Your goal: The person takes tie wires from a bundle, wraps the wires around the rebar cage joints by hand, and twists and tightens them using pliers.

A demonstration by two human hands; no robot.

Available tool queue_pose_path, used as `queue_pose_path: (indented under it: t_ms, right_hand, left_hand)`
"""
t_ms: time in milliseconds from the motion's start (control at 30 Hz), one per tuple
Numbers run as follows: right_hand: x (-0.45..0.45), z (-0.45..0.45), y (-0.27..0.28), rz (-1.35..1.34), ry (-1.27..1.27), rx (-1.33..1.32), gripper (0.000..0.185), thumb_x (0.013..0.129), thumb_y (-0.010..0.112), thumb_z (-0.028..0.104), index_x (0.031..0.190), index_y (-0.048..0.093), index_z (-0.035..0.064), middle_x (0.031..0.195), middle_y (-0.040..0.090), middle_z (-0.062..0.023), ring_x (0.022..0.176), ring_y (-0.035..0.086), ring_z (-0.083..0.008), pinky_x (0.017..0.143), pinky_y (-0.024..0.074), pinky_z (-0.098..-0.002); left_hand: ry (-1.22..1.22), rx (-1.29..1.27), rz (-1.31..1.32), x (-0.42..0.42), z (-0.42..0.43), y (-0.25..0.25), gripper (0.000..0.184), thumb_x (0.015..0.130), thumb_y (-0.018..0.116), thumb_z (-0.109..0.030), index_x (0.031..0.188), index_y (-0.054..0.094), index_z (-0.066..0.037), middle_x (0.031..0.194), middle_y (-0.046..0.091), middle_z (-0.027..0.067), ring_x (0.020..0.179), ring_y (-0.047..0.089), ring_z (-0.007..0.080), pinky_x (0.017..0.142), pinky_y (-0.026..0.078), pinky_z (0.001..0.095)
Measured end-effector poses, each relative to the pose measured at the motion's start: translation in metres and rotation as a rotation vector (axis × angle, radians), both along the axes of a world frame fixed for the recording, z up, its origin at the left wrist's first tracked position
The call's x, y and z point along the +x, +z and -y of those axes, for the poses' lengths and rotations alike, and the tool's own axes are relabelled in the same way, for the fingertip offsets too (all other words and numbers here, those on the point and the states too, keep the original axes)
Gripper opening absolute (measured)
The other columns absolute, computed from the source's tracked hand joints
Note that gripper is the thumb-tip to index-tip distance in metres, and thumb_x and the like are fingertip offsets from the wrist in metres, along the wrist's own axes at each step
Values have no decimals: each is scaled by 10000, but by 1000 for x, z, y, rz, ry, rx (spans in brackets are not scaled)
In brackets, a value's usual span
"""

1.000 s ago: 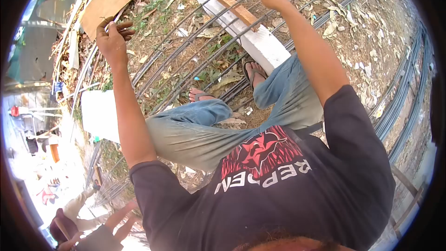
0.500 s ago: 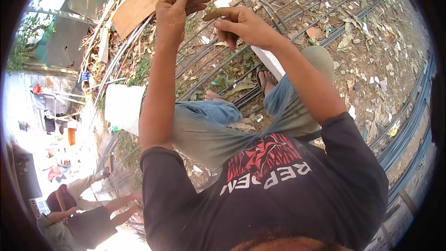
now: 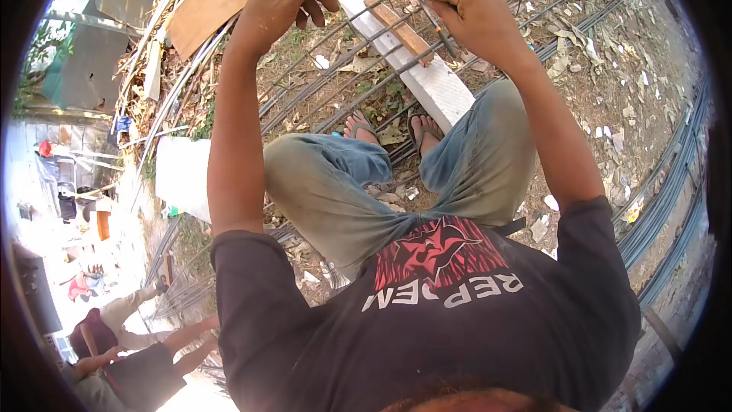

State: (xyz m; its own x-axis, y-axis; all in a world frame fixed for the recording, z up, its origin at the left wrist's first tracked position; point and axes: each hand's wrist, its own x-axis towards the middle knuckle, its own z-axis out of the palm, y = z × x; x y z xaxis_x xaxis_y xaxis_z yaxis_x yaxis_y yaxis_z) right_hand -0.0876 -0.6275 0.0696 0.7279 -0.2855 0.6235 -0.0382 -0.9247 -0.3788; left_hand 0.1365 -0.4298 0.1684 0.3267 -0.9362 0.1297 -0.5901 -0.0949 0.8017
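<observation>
My left hand (image 3: 286, 1) is raised at the top, over the rebar cage (image 3: 335, 69), with its fingers curled and the thumb against the index finger. Whatever it pinches is too small to make out. To its right, my right hand (image 3: 476, 19) points inward, thumb and index finger close together; anything between them cannot be made out. A long white block (image 3: 450, 95) lies under the bars between the hands, with a brown strip of wood (image 3: 400, 30) along it. Beside the right hand, a dark hand tool (image 3: 442, 34) with an orange patch rests near the bars.
Bundles of steel bars (image 3: 671, 191) run along the right. A brown board (image 3: 217, 0) lies at upper left, above a white sheet or container (image 3: 181, 175). Leaves and litter cover the ground. Another person (image 3: 137, 366) is at lower left.
My hands have moved farther apart, the left one leftward and the right one to the right and up. The white block and wood strip now show between them. A thin wire at my left fingertips no longer shows.
</observation>
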Motion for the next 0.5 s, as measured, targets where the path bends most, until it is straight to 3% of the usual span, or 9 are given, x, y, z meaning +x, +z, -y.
queue_pose_path:
  t_ms: [133,167,233,267,300,333,367,433,500]
  right_hand:
    - [20,8,17,-74,-32,-100,239,980,617,230,1150,782,194,974,739,-89,870,696,-356,752,563,-476]
    - [29,14,15,-77,4,-159,238,978,632,207,1162,781,180,935,740,-97,835,718,-299,721,569,-434]
    - [50,23,14,-63,126,92,236,975,646,189,1166,784,165,881,735,-93,767,700,-222,674,546,-393]
    - [60,26,16,-59,183,220,235,974,652,180,1167,785,157,854,733,-90,733,691,-183,650,534,-372]
    - [66,29,23,-171,213,351,254,1017,635,141,1227,755,67,858,716,22,757,614,-69,677,500,-265]
    - [75,30,29,-208,291,469,249,1015,640,142,1218,758,59,850,704,25,743,596,-54,662,488,-255]
    - [84,31,34,-246,365,588,245,1012,645,142,1209,760,50,842,692,27,730,579,-39,648,477,-244]
    - [103,26,52,-364,458,782,239,1001,666,141,1179,761,13,826,675,32,709,524,7,619,440,-216]
    - [132,32,39,-347,442,653,235,998,669,139,1169,762,9,853,698,22,726,558,-11,641,468,-229]
  left_hand:
    - [-124,36,133,10,6,-2,463,1082,527,-455,1112,725,-38,800,733,41,638,651,75,517,438,217]
    - [-137,70,161,18,8,-5,461,1078,537,-458,1112,725,-38,796,730,37,631,641,70,516,434,217]
    - [-197,187,246,42,10,-9,490,1031,608,-503,1132,726,-38,835,733,57,667,629,88,571,471,239]
    - [-161,152,180,50,11,-12,413,1027,630,-408,1108,736,-17,855,744,61,720,643,101,641,494,260]
    - [-126,118,114,55,16,-17,336,1023,652,-313,1085,746,4,875,755,65,774,656,113,710,517,281]
    - [-93,84,48,62,20,-24,260,1019,674,-218,1061,756,25,894,766,69,828,670,126,779,541,302]
    - [-116,38,-113,72,25,-34,241,981,730,-200,1093,764,11,899,773,69,817,656,108,768,539,299]
    - [-191,69,42,87,34,-38,235,990,720,-213,1081,772,-3,888,770,70,812,654,108,764,540,297]
    - [-221,91,135,107,45,-48,256,988,717,-260,1071,784,-27,858,761,86,812,666,122,759,545,304]
